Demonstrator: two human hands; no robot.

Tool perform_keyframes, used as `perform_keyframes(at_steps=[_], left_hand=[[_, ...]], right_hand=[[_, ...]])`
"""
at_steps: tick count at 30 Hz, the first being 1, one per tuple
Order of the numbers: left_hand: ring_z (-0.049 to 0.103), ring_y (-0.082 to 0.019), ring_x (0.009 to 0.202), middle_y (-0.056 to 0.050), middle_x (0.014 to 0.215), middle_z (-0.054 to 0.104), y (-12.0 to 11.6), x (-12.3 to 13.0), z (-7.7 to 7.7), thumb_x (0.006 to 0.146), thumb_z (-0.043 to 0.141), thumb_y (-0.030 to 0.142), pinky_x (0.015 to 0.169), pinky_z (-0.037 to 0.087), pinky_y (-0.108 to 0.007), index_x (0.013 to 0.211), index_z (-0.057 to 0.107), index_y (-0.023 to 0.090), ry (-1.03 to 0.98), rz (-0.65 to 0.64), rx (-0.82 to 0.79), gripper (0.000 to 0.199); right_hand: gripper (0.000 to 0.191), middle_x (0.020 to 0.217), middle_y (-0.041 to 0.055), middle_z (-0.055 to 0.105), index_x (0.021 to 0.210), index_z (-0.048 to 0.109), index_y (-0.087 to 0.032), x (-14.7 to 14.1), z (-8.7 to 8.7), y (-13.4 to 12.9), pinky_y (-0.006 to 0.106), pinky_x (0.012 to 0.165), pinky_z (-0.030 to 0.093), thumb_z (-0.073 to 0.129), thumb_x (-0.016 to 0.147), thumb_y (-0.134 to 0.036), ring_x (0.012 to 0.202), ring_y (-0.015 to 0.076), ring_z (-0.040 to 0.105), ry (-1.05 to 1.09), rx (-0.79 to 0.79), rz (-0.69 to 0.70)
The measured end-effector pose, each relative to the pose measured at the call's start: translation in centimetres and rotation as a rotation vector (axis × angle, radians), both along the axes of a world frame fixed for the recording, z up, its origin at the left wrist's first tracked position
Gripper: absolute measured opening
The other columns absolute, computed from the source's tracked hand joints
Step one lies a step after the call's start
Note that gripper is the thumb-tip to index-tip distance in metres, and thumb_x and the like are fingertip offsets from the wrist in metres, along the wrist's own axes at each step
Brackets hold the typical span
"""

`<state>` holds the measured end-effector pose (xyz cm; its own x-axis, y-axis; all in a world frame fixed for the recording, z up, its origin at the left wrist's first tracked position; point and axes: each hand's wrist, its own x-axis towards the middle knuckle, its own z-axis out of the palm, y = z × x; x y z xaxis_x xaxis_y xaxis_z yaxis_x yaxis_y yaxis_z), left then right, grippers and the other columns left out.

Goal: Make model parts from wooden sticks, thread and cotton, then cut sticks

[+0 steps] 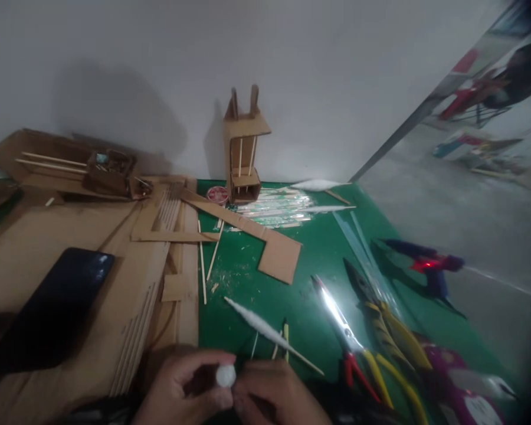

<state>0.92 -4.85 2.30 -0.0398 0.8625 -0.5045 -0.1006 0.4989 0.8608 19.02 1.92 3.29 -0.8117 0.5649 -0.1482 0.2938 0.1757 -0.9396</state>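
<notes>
Single head-worn view, forward and down over the green mat (327, 260)

A plain pale wall (318, 65) fills the view from ten to one o'clock, crossed by a soft shadow at eleven. A grey floor (478, 236) lies at three o'clock beside the green table top (327, 248), which glares.

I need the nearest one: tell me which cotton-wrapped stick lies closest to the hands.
The cotton-wrapped stick lying diagonally just above both hands; the other two rest far back beside the cardboard tower.
</notes>
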Motion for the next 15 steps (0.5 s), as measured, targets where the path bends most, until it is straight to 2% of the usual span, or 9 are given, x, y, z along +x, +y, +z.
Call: perform_keyframes(at_steps=[3,7,11,13,15], left_hand=[[0.069,-0.021,0.082,-0.007,0.09,0.076,-0.4,0.0,-0.2,0.069,0.078,0.042,0.077,0.056,-0.027,0.1,0.076,0.02,-0.043,0.025,0.044,0.038],[0.069,-0.02,0.084,-0.006,0.094,0.076,-0.9,-0.1,-0.4,0.075,0.073,0.043,0.076,0.055,-0.025,0.103,0.074,0.023,0.025,-0.009,0.107,0.035],[0.067,-0.02,0.086,-0.006,0.096,0.074,-0.7,-0.4,-0.3,0.081,0.068,0.041,0.075,0.052,-0.022,0.102,0.075,0.026,0.227,-0.12,0.252,0.027],[0.065,-0.018,0.082,-0.005,0.09,0.071,-0.5,-0.4,-0.2,0.082,0.068,0.039,0.072,0.051,-0.021,0.102,0.076,0.027,0.251,-0.183,0.35,0.024],[0.061,-0.016,0.08,-0.003,0.087,0.066,-0.3,-0.4,0.0,0.082,0.068,0.038,0.071,0.049,-0.021,0.102,0.076,0.028,0.209,-0.189,0.417,0.023]], right_hand=[[0.03,0.059,-0.0024,0.047,0.064,0.054,-0.017,-0.4,0.7,-0.1,0.022,0.053,0.032,0.047,0.091,-0.024,0.055,0.0091,0.044,0.034,0.027,-0.087],[0.027,0.059,-0.0025,0.046,0.066,0.055,-0.017,-0.4,1.4,-0.2,0.022,0.053,0.03,0.047,0.09,-0.025,0.054,0.0095,0.044,0.037,0.029,-0.095],[0.026,0.059,-0.0032,0.044,0.066,0.055,-0.016,-0.3,0.8,-0.3,0.022,0.054,0.03,0.05,0.09,-0.024,0.055,0.0091,0.042,0.059,0.03,-0.071],[0.026,0.062,-0.002,0.048,0.068,0.058,-0.015,-0.3,0.3,-0.3,0.021,0.056,0.033,0.052,0.091,-0.025,0.058,0.0097,0.045,0.085,0.018,-0.03],[0.027,0.066,-0.001,0.051,0.07,0.061,-0.014,-0.3,0.0,-0.3,0.021,0.058,0.035,0.056,0.091,-0.029,0.06,0.0102,0.046,0.096,0.011,0.006]])
